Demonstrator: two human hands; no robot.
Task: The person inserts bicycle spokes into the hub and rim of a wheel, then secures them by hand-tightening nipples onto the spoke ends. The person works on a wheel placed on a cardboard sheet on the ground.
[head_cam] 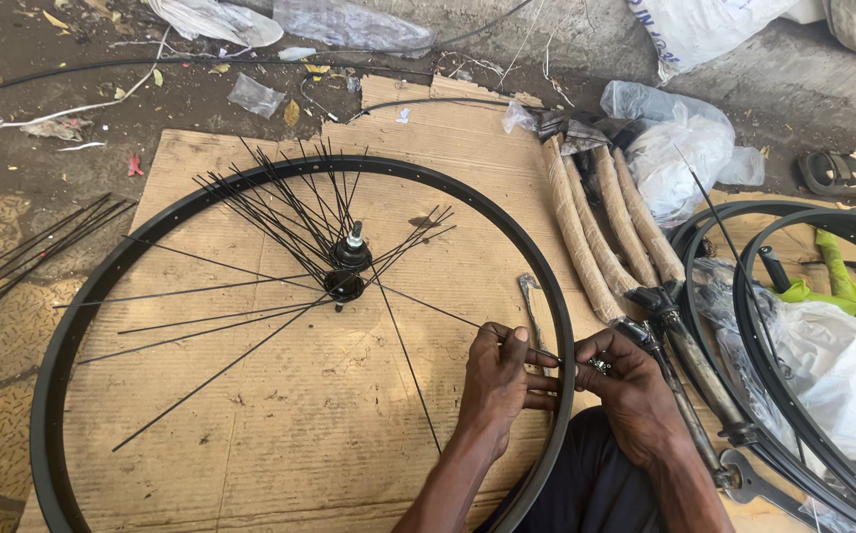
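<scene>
- The black wheel rim (82, 326) lies flat on a cardboard sheet (280, 424) on the floor, its right arc at the sheet's right edge
- Both hands meet there: the left hand (495, 380) pinches a thin spoke (428, 308), the right hand (627, 380) is closed on a small metal piece at the rim
- Loose spokes fan from the hub (347, 271)
- Risk: the spoke could spring out of its hole or bend if forced
- Paper-wrapped rolls (595, 232) lie beyond the sheet's right edge

- I count one black wheel rim (63, 375) lying flat on one sheet of cardboard (280, 444).
- One hub (349, 268) at its middle.
- Three paper-wrapped rolls (605, 232) beside it.
- Two hands, left (495, 380) and right (635, 387).
- One sandal (842, 173).
- I see two more rims (744, 296) stacked at the right.
</scene>
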